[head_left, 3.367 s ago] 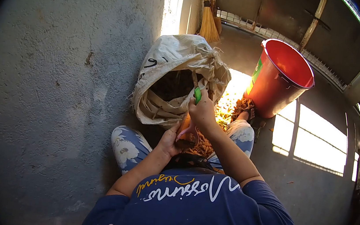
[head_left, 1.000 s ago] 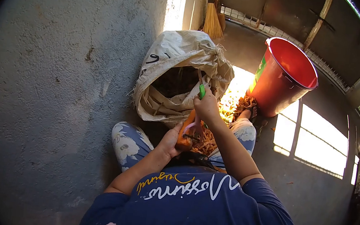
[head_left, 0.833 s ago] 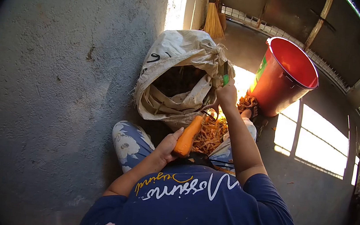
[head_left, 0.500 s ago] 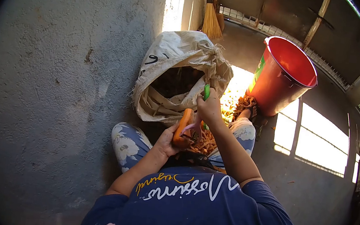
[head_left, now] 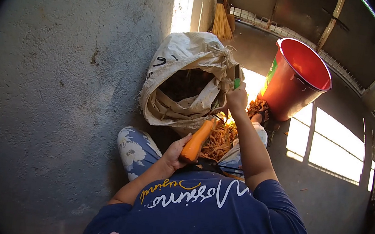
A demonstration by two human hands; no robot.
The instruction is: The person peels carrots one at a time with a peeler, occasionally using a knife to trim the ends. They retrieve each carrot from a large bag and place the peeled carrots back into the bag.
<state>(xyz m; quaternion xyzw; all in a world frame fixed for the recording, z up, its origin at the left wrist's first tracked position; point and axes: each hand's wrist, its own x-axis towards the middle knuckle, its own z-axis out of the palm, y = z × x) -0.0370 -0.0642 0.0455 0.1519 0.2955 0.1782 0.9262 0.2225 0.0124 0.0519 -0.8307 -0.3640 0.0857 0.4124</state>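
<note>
My left hand (head_left: 175, 154) is closed around the lower end of an orange carrot (head_left: 197, 141), which points up and to the right. My right hand (head_left: 237, 98) grips a tool with a green part (head_left: 236, 83) and a dark, blade-like piece above it; a pinkish part shows below the fist near the carrot's tip. Orange peelings (head_left: 220, 140) lie heaped between my legs, below my right hand. An open whitish sack (head_left: 172, 50) stands just beyond my hands, its inside dark.
A large red bucket (head_left: 287, 91) stands at the right, with more peelings and a foot by its base. A straw broom (head_left: 222, 23) leans at the back. The rough grey wall (head_left: 60, 93) runs along the left.
My right hand has moved up and right, away from the carrot, with the tool. The carrot now shows more fully and leans further right.
</note>
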